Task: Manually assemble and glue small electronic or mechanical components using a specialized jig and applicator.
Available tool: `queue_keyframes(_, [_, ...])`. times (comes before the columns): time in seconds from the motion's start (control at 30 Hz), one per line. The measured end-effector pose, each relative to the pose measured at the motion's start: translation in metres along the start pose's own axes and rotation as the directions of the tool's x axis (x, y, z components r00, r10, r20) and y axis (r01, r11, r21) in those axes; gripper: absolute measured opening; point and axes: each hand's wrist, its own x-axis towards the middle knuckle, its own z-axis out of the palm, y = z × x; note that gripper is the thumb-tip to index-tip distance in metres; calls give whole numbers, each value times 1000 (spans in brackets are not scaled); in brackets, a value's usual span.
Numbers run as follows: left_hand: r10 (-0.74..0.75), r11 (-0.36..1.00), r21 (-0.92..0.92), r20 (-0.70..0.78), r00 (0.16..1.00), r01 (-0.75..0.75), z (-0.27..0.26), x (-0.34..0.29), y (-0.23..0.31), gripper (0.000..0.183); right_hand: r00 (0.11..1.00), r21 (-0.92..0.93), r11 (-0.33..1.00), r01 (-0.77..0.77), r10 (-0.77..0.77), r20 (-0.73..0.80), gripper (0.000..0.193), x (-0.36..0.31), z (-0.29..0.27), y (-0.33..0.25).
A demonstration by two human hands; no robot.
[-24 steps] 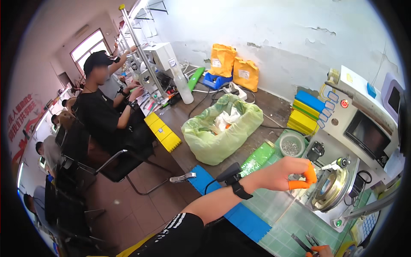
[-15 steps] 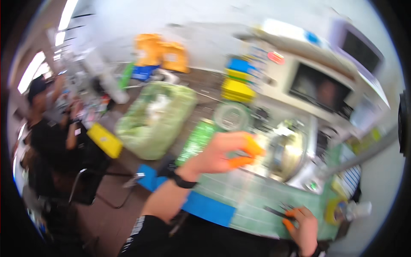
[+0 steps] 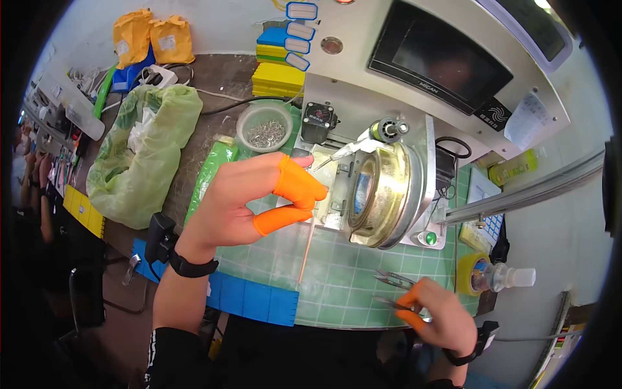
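My left hand [image 3: 243, 198], with orange finger cots on thumb and forefinger, is held in a pinch just left of the machine's round metal drum [image 3: 379, 194]. A thin tan stick [image 3: 306, 253] runs down from under its fingertips across the green gridded mat [image 3: 343, 295]; whether the fingers grip it is unclear, as the pinch hides what is in it. My right hand [image 3: 447, 318], also in orange finger cots, is closed around dark pointed tweezers [image 3: 387, 302] low over the mat's right part. A pair of thread snips [image 3: 394, 279] lies just beyond them.
A round tub [image 3: 243, 133] of small metal parts stands behind my left hand, beside a green packet [image 3: 210, 175]. Left of it sits a bin lined with a green bag [image 3: 152, 175]. The machine's screen [image 3: 440, 55] rises behind. A bottle [image 3: 499, 277] stands at right.
The view has swung and sharpened from a blur, bringing the machine larger and nearer. My left hand stays pinched beside the drum; my right hand keeps its tool low over the mat.
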Motion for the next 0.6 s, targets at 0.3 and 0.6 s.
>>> queue_keyframes(0.3, [29, 999, -26, 17, 999, -29, -4, 3, -2, 11, 392, 80, 559, 825, -463, -795, 45, 11, -48, -21])
queue_keyframes(0.6, [16, 998, -55, -32, 999, -18, -2, -2, -5, 11, 691, -99, 827, 553, -521, -501, 57, 98, -31, -27])
